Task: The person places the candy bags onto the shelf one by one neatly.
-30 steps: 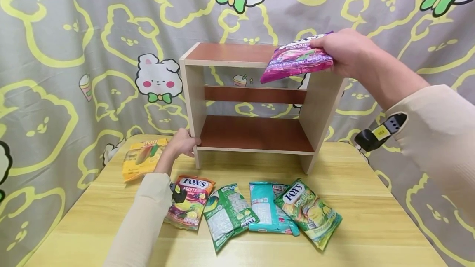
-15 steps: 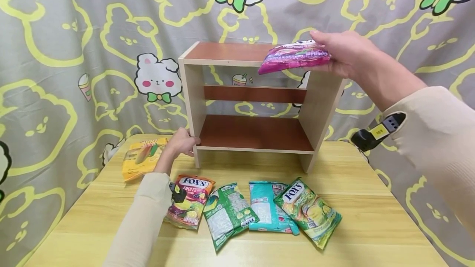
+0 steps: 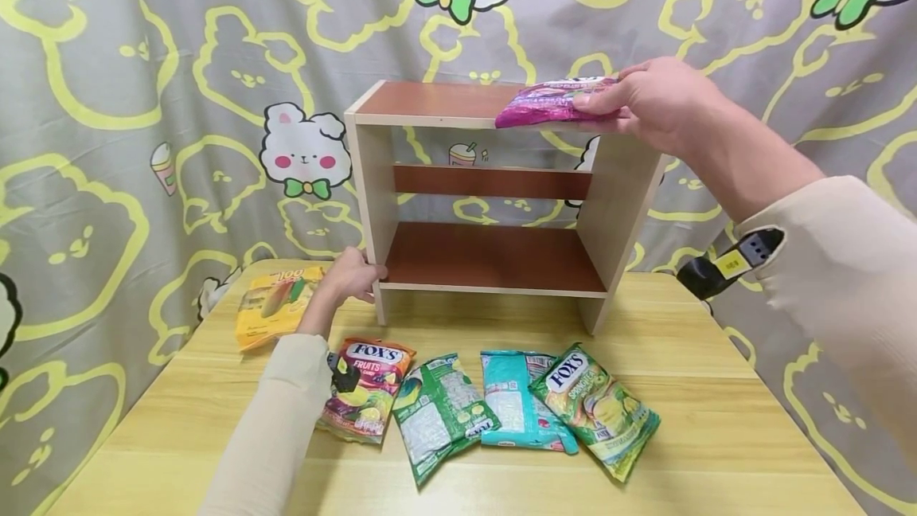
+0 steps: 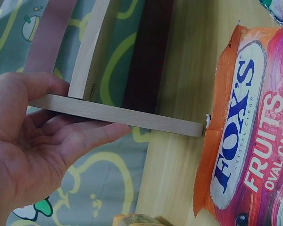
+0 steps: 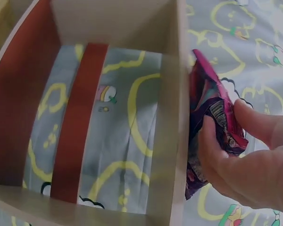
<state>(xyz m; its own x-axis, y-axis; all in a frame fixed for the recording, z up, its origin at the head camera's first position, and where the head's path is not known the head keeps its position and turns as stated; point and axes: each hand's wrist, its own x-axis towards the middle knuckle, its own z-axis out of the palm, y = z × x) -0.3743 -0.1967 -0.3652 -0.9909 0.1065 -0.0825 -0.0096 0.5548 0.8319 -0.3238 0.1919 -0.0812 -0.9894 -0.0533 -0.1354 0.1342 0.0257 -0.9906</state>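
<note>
In the head view my right hand (image 3: 662, 106) holds a purple candy bag (image 3: 540, 104) at the right part of the top board of a small wooden shelf (image 3: 494, 257). The right wrist view shows the bag (image 5: 220, 117) pinched between thumb and fingers, right at the top board's outer face. My left hand (image 3: 351, 273) grips the shelf's left side panel. Seen from the left wrist, the thumb lies on one side of this panel (image 4: 155, 121) and the fingers on the other. The shelf stands upright on the table, its open compartments facing me.
Before the shelf lie a red-orange Fox's fruits bag (image 3: 368, 388), a green bag (image 3: 444, 412), a teal bag (image 3: 509, 404) and a green-yellow Fox's bag (image 3: 598, 416) overlapping the teal one. A yellow bag (image 3: 275, 309) lies left of the shelf. A patterned curtain (image 3: 236, 46) hangs behind.
My right hand has lowered the purple candy bag from above onto the shelf's top, its thumb shifting across the bag. The left hand and the other bags stay put.
</note>
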